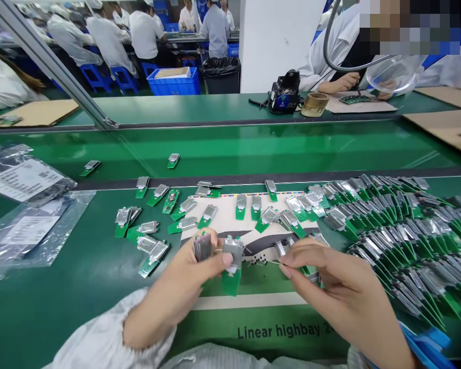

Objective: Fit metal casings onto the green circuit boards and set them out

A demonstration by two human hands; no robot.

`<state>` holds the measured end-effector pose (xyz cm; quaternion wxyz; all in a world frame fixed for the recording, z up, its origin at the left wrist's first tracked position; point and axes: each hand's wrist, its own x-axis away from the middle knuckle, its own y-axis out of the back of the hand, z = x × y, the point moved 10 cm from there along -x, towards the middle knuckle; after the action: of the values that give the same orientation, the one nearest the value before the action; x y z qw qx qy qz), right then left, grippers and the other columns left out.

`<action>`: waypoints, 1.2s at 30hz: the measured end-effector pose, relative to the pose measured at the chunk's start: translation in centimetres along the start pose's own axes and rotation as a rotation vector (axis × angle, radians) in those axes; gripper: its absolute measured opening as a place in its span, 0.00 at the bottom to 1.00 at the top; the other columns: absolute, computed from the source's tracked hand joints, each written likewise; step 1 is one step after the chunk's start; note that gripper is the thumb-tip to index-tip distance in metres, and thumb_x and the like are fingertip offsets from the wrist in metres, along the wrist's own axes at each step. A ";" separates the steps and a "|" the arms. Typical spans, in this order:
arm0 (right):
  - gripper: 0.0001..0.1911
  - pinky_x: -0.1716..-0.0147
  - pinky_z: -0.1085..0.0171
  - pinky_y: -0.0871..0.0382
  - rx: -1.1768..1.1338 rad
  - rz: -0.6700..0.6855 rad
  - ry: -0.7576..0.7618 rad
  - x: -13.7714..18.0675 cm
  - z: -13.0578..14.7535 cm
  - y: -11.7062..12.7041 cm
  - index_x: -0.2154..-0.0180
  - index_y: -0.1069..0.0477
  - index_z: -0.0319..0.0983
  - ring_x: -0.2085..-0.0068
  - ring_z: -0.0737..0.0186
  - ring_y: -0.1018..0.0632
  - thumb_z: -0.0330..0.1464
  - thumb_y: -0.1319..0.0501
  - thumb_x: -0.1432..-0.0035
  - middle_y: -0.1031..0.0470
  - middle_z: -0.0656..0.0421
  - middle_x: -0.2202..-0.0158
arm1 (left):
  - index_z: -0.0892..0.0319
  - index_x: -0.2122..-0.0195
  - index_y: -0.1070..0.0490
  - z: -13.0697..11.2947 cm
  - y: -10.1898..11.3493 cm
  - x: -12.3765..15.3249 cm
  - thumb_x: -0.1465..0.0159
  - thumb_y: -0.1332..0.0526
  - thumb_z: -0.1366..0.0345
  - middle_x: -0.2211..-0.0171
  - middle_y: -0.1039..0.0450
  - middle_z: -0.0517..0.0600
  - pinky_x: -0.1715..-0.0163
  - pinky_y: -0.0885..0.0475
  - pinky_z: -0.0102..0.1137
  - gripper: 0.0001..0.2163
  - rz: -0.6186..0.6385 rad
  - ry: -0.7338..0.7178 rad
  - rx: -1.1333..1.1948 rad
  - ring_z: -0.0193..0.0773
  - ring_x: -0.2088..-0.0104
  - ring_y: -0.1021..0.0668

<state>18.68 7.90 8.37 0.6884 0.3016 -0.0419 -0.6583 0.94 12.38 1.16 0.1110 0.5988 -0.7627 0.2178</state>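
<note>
My left hand (180,287) pinches a small green circuit board module (231,271) with a silver metal can on its top end, and a dark rectangular part (202,247) sits against the thumb side. My right hand (334,292) holds a thin metal pin or tweezer tip (273,262) between finger and thumb, its point close to the held module. Tiny black bits (256,261) lie on a white printed sheet (215,218) under my hands. Several similar modules (153,207) lie scattered on the sheet and the green mat around it.
A large heap of modules (411,246) fills the bench's right side. Plastic bags with labels (23,179) lie at the left. Beyond a green conveyor belt (230,148), a co-worker's hand (340,83) works beside a soldering station (286,92) under a magnifier (392,72).
</note>
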 end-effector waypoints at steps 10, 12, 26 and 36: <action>0.12 0.58 0.66 0.23 0.093 -0.101 0.144 0.1 5.3 -0.2 0.68 0.39 0.45 0.62 0.64 0.19 0.21 0.42 0.43 0.21 0.65 0.68 | 0.54 0.74 0.40 0.8 -3.4 4.3 0.48 0.30 0.64 0.69 0.27 0.47 0.68 0.30 0.33 0.16 0.066 -0.136 -0.216 0.39 0.69 0.25; 0.16 0.58 0.65 0.22 0.053 -0.122 0.145 0.5 5.1 -0.2 0.62 0.36 0.47 0.62 0.62 0.19 0.20 0.40 0.46 0.21 0.64 0.65 | 0.54 0.74 0.40 0.4 -3.5 4.3 0.48 0.29 0.64 0.68 0.26 0.47 0.70 0.30 0.33 0.16 0.068 -0.174 -0.234 0.39 0.70 0.25; 0.19 0.61 0.66 0.19 0.062 0.177 0.183 1.0 4.2 -1.2 0.51 0.28 0.52 0.59 0.59 0.18 0.25 0.42 0.40 0.20 0.64 0.57 | 0.52 0.74 0.43 0.0 -3.3 5.1 0.45 0.31 0.63 0.67 0.21 0.46 0.67 0.28 0.36 0.17 0.053 -0.240 -0.312 0.43 0.66 0.20; 0.13 0.62 0.66 0.19 0.069 0.252 0.168 0.6 3.4 -1.4 0.57 0.25 0.52 0.61 0.59 0.18 0.30 0.38 0.42 0.19 0.64 0.64 | 0.52 0.73 0.42 -0.5 -3.9 5.4 0.45 0.31 0.67 0.67 0.21 0.45 0.70 0.27 0.33 0.16 0.070 -0.272 -0.250 0.40 0.69 0.20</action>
<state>16.00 6.25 10.26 0.7557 0.3714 -0.0442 -0.5375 3.21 7.26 4.71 0.0726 0.5775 -0.8121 0.0422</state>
